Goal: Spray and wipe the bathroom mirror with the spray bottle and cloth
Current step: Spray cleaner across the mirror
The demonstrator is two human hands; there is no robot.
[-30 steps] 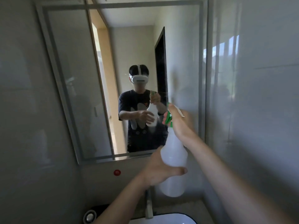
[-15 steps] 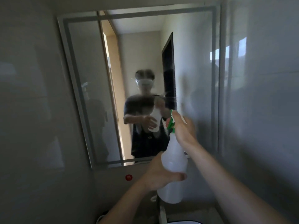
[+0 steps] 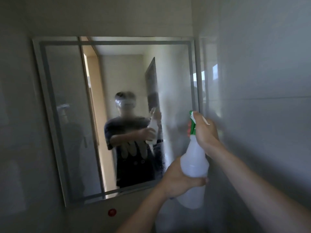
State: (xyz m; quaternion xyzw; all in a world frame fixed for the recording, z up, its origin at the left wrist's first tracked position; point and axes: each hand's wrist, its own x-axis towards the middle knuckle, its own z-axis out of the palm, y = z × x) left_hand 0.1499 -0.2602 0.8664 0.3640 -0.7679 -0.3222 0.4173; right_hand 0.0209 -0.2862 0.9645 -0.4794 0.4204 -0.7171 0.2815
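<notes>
A white translucent spray bottle [image 3: 193,163] with a green trigger head is held upright in front of the mirror's lower right corner. My right hand [image 3: 206,132] wraps the trigger head, nozzle toward the glass. My left hand [image 3: 178,180] grips the bottle's body from the left. The framed mirror [image 3: 67,115] on the wall shows a misted, streaky patch over its middle and right part, blurring the reflection of a person holding the bottle. No cloth is in view.
A glossy tiled wall [image 3: 260,98] runs close along the right side, meeting the mirror's right edge. A small red round button [image 3: 112,212] sits on the wall below the mirror. The grey left wall [image 3: 16,132] is close.
The view tilted up, so the mirror sits lower and the sink dropped out of sight. Both hands carried the bottle rightward. Mist on the glass has spread.
</notes>
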